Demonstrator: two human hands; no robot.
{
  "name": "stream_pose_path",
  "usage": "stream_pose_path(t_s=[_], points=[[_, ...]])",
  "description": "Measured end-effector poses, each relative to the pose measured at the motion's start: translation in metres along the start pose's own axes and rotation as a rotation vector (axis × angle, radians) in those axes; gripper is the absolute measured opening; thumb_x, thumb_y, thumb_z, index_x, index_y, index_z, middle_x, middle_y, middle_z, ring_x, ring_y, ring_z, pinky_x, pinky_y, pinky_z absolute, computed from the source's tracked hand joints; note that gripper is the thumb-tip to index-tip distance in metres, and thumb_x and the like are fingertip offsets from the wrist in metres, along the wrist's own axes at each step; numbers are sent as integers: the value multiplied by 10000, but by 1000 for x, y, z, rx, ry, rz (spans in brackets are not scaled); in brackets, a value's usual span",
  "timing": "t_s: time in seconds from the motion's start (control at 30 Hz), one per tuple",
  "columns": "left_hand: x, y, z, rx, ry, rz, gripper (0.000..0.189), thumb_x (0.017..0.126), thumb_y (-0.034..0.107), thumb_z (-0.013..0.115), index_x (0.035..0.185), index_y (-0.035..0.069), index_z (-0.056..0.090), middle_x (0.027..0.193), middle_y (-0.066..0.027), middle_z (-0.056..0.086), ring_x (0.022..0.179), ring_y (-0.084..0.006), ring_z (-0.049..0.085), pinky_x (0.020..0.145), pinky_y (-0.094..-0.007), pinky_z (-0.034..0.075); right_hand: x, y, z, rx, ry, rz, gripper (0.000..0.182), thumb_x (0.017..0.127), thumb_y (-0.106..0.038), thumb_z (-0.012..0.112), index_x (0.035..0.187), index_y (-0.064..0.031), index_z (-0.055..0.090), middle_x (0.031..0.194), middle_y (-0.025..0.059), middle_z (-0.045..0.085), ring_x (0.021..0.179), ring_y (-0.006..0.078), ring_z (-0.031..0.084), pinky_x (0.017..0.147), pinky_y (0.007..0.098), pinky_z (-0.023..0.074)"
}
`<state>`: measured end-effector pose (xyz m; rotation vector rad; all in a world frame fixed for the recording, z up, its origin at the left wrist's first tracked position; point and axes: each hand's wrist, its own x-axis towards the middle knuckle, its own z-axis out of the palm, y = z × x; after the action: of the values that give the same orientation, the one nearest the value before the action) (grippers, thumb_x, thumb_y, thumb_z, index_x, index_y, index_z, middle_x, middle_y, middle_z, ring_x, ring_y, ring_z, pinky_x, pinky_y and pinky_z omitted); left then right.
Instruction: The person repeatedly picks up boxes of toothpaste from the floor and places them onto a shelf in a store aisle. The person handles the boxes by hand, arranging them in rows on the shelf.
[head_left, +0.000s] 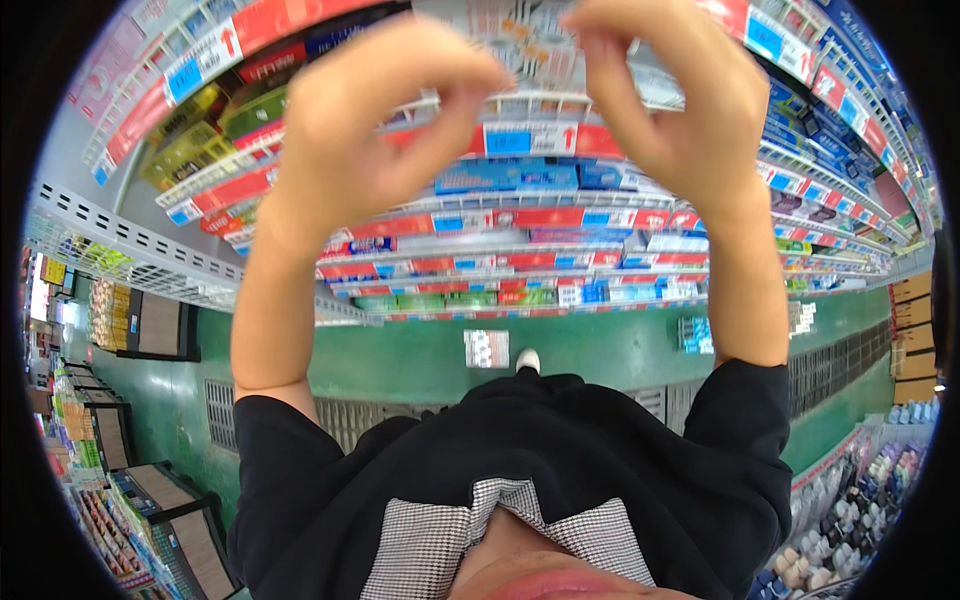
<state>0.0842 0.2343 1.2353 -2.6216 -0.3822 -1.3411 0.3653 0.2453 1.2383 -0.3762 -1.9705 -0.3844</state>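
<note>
My left hand (382, 120) is raised in front of a store shelf, its fingers curved and the thumb tip close to the forefinger. No object shows in it. Opposite it, my right hand (675, 97) is also raised and curled, with a gap between thumb and fingers and nothing visible inside. Both hands are blurred. Behind and between the fingertips lie white packs with orange and grey print (525, 49) on an upper shelf; contact with them cannot be made out. Below them are a red price rail (592, 141) and blue boxes (506, 176).
Several wire-fronted shelf tiers (450, 223) curve around me. On the green floor (397, 345) lie a white printed pack (487, 349) near my shoe (528, 360) and blue packs (695, 334). Display stands (161, 322) are at left, a footwear rack (840, 517) at lower right.
</note>
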Motion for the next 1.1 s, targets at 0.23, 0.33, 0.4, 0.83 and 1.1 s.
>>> stream_pose_path(t_s=[0.23,0.33,0.4,0.83,1.1], points=[[-271,72,99,-440,-170,-841,124,1087,68,803,1204,38,832,1132,-112,847,957,-245,819,836,-378,649,-207,-96,77,219,-238,358,254,850,40,837,1065,-95,825,900,62,770,808,289,748,761,429,597],[-405,131,153,-597,-197,-1188,137,1128,75,787,1250,35,836,1129,-88,869,966,-183,821,883,-350,640,-325,-154,115,321,-310,668,212,892,44,822,1067,-76,819,941,78,804,787,286,764,772,432,619],[-477,181,171,-668,-262,-1371,163,1144,95,773,1286,42,834,1096,-84,870,947,-167,812,861,-341,629,-406,-202,133,349,-374,850,181,930,34,816,1088,-55,815,954,89,812,756,279,758,756,425,626],[-800,416,240,-655,-792,-1925,250,1144,206,714,1332,72,808,1185,-137,881,1167,-344,838,1047,-469,641,-649,-403,192,496,-795,1367,150,1013,-38,779,1149,-96,801,996,90,796,781,308,757,747,452,624],[-923,390,347,-665,-659,-1852,223,1144,190,680,1280,115,840,1145,-126,881,1091,-358,837,977,-476,648,-734,-377,286,432,-742,1461,144,1064,-51,760,1200,-87,791,1048,140,811,794,320,777,754,444,630]])
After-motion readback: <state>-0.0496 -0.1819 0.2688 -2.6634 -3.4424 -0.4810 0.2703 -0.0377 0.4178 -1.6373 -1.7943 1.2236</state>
